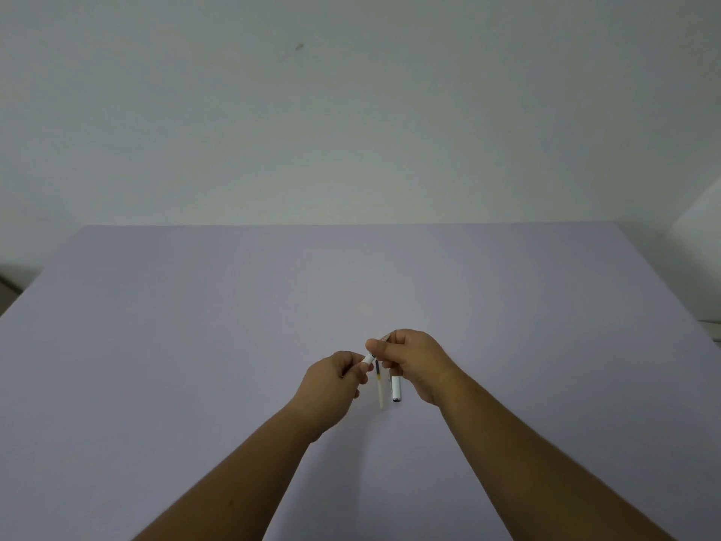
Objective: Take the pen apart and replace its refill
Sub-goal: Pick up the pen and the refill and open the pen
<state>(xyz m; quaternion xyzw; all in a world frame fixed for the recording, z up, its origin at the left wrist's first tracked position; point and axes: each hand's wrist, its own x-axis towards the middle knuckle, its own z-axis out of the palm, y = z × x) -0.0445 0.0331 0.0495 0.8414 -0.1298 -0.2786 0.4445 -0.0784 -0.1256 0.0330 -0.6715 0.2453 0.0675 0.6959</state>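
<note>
My left hand pinches a short white pen piece between thumb and fingers. Just to its right, my right hand is closed on a thin pen part whose greyish tip pokes out above the fingers. Between the hands a refill points towards me, dark at its far end and pale and translucent at its near end. I cannot tell whether it is held or lies on the table. Under my right hand is a white tube with a dark open end, its far part hidden by the fingers.
The hands work above a wide pale lilac table that ends against a plain white wall. A white block stands past the table's right edge.
</note>
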